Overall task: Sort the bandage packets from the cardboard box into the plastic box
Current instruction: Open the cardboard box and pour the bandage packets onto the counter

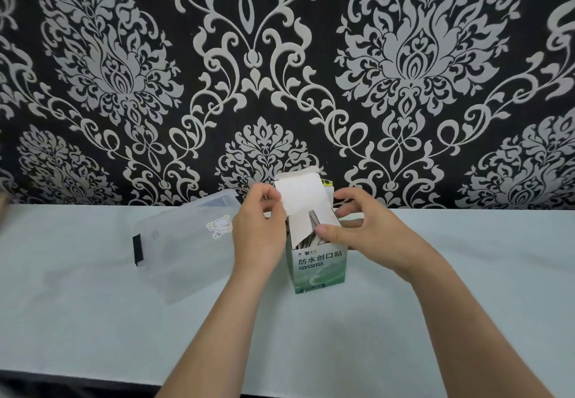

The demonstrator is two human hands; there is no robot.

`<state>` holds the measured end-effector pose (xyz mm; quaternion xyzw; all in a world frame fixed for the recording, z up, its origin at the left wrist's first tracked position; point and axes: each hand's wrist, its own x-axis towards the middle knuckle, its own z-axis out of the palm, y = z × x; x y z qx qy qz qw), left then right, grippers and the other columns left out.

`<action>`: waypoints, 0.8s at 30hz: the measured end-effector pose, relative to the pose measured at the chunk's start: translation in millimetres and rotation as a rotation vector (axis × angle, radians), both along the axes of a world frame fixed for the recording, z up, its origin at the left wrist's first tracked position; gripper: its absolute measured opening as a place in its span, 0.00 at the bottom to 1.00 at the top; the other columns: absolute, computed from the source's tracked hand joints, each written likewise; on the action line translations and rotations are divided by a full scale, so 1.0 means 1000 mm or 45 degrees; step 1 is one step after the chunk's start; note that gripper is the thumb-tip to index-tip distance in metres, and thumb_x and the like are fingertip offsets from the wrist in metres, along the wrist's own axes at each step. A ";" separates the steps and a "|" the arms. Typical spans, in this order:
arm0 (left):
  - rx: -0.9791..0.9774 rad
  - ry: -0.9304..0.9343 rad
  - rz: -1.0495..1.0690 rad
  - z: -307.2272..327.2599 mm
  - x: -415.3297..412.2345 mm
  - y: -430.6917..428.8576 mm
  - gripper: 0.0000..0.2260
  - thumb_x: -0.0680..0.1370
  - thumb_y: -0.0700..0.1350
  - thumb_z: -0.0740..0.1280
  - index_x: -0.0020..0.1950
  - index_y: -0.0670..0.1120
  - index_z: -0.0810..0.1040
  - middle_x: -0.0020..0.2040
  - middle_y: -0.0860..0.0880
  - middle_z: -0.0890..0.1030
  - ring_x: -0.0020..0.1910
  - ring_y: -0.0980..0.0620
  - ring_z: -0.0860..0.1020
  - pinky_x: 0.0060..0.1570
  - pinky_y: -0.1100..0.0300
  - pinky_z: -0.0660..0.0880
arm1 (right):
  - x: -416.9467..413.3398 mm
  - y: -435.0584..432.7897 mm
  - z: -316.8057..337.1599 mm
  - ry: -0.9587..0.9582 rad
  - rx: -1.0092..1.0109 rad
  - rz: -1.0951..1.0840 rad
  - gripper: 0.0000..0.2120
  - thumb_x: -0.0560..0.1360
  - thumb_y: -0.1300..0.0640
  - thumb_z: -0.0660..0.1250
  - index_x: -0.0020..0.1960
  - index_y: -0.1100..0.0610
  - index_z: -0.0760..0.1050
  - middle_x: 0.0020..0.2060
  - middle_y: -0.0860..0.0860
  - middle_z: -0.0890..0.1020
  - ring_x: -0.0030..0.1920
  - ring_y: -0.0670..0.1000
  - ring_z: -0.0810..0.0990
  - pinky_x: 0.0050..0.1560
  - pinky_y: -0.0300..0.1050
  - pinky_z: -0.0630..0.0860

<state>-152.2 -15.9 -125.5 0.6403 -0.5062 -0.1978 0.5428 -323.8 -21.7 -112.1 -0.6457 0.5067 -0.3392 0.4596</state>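
Note:
A green and white cardboard box (319, 268) stands upright on the table in the middle of the head view, its top flaps open. My left hand (256, 229) pinches the raised white lid flap (300, 194) at its left edge. My right hand (357, 226) is at the box's open top, thumb on a side flap, fingers curled over the far rim. The edges of several bandage packets (306, 242) show inside the opening. A clear plastic box (183, 245) with a black latch and a small sticker lies closed to the left of my left hand.
The table (93, 320) wears a pale cloth and runs up to a wall with black and silver patterned wallpaper (280, 71). The table's front edge crosses the bottom of the view.

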 end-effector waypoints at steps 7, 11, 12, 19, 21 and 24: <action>0.300 0.188 -0.338 0.011 -0.003 0.009 0.26 0.72 0.63 0.68 0.68 0.54 0.73 0.62 0.58 0.76 0.60 0.56 0.75 0.64 0.55 0.70 | -0.006 0.000 0.005 -0.391 0.146 -0.238 0.11 0.78 0.62 0.60 0.59 0.53 0.71 0.44 0.54 0.79 0.36 0.49 0.81 0.40 0.50 0.83; 0.431 0.108 -0.474 0.015 -0.014 0.015 0.14 0.71 0.57 0.73 0.52 0.60 0.72 0.49 0.64 0.75 0.49 0.64 0.76 0.49 0.65 0.72 | -0.005 -0.004 -0.005 -0.141 -0.049 -0.303 0.05 0.75 0.61 0.67 0.51 0.57 0.75 0.38 0.51 0.80 0.39 0.50 0.80 0.41 0.47 0.81; 0.429 0.109 -0.501 0.013 -0.015 0.014 0.13 0.71 0.54 0.74 0.44 0.60 0.69 0.45 0.65 0.74 0.45 0.66 0.74 0.44 0.67 0.71 | -0.004 -0.006 -0.008 0.007 -0.137 -0.321 0.02 0.74 0.58 0.69 0.46 0.56 0.78 0.39 0.49 0.81 0.43 0.50 0.79 0.43 0.45 0.78; 0.298 0.641 -0.352 0.015 -0.015 0.017 0.09 0.77 0.40 0.62 0.45 0.51 0.80 0.36 0.59 0.83 0.40 0.60 0.79 0.40 0.62 0.72 | -0.001 -0.005 -0.003 0.281 -0.289 -0.290 0.10 0.74 0.50 0.71 0.39 0.54 0.84 0.32 0.51 0.82 0.40 0.53 0.76 0.43 0.45 0.73; 0.272 0.723 -0.331 0.012 -0.013 0.016 0.14 0.77 0.36 0.60 0.46 0.52 0.80 0.38 0.55 0.84 0.38 0.57 0.80 0.35 0.63 0.73 | -0.001 -0.006 -0.004 0.193 -0.257 -0.323 0.08 0.73 0.54 0.71 0.37 0.55 0.83 0.28 0.52 0.81 0.31 0.48 0.77 0.40 0.42 0.75; 0.208 0.708 -0.286 0.003 -0.012 0.016 0.18 0.77 0.37 0.62 0.60 0.58 0.76 0.52 0.49 0.82 0.48 0.52 0.82 0.39 0.61 0.75 | -0.001 -0.008 -0.004 0.227 -0.298 -0.402 0.05 0.72 0.58 0.71 0.40 0.50 0.78 0.24 0.46 0.79 0.28 0.43 0.78 0.37 0.42 0.75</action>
